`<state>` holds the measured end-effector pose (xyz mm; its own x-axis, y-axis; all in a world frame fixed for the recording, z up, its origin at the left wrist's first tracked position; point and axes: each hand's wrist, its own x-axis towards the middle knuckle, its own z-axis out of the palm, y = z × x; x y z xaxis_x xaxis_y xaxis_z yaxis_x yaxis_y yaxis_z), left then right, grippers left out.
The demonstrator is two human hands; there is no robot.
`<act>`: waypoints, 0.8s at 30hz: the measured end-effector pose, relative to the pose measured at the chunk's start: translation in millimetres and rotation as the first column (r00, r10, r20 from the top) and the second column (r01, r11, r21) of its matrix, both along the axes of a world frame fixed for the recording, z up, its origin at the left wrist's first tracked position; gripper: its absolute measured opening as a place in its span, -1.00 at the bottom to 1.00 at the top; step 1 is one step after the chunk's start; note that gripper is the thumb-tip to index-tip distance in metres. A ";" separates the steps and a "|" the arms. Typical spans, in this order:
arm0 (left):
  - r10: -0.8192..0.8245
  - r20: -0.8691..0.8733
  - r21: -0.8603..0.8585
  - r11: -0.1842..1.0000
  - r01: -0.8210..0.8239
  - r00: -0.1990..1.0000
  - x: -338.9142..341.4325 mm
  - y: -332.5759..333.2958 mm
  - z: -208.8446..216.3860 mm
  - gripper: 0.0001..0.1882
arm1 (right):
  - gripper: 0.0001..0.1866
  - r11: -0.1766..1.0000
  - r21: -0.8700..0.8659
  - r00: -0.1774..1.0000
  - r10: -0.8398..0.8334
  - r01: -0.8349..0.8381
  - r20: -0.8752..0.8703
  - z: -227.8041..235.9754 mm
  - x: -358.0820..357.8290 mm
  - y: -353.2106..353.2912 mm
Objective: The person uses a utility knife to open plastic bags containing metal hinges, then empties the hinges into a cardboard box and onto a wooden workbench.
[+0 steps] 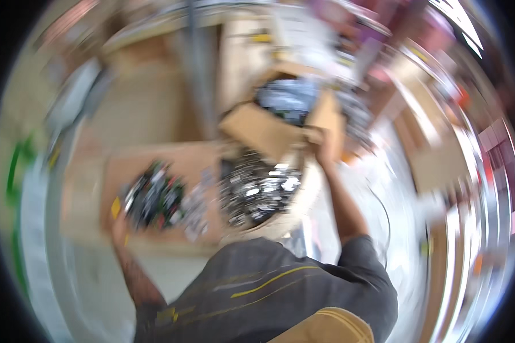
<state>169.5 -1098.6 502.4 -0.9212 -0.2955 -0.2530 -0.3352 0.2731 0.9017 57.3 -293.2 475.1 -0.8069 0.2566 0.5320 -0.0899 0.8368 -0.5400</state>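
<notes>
The whole view is smeared by motion. My right hand (325,150) is closed on the edge of an open cardboard box (260,130), by its flaps. Inside the box lies a bluish-grey bundle (289,96) that I cannot name. My left hand (119,227) is at the left end of a brown work surface (203,157), beside a heap of small dark parts (154,194) with red and green bits. A small yellow thing (116,207) shows at its fingers; whether it is held is unclear. Close in front of me, a round container (309,197) holds many shiny metal parts (260,188).
Clear or whitish small pieces (195,214) lie right of the dark heap. A grey upright post (199,68) stands behind the work surface. More cardboard boxes (440,154) line the right side, and a thin dark cable (388,214) curves over the pale floor.
</notes>
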 end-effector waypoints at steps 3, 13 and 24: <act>0.058 -0.179 -0.309 0.944 -0.112 0.982 24.3 -5.9 55.9 -0.55 | -0.71 0.995 -0.073 0.996 0.067 -0.071 -0.050 14.0 37.4 -107.6; -0.818 -0.134 -0.050 0.569 0.821 0.559 -7.8 266.8 167.9 -0.47 | -0.16 0.173 -0.843 0.404 0.913 -0.509 -0.057 99.8 138.4 -280.1; -0.784 0.006 0.527 0.530 0.664 0.620 -0.6 317.2 91.3 -0.64 | -0.36 0.500 -0.738 0.570 0.799 -0.452 0.192 93.6 206.7 -240.3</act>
<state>168.9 -781.4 593.7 -0.6624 0.6477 -0.3764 -0.4024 0.1161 0.9081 264.0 -533.6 568.7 -0.9410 -0.3384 -0.0002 -0.0595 0.1661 -0.9843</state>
